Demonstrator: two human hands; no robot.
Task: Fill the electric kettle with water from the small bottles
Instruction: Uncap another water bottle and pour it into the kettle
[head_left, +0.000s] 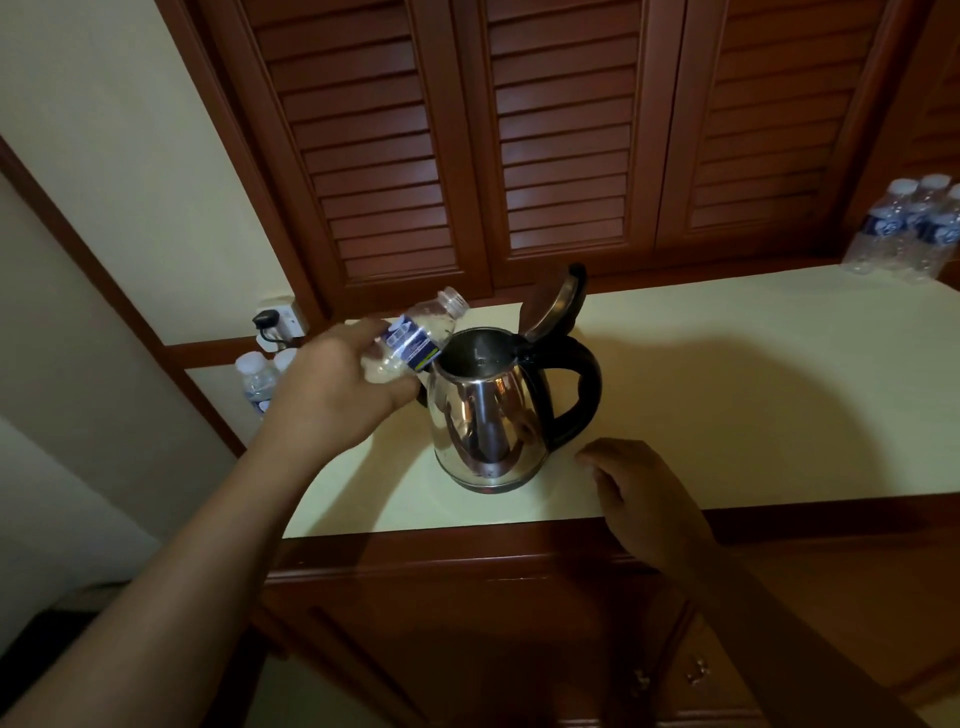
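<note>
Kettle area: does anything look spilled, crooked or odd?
Nothing stands out. The kettle stands upright with its lid open, the left hand holds an uncapped bottle tilted beside its rim, and no water shows on the counter.

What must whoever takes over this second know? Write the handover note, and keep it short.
The left hand grips an uncapped small bottle, tilted mouth-up beside the kettle; nothing is pouring.
The right hand lies relaxed at the front edge of the counter, holding nothing.
The kettle stands on the counter with its lid flipped open. Its water level cannot be told; the held bottle looks near empty.
Left to pour: three capped bottles at the counter's far right and two capped bottles far left, by the wall socket.
</note>
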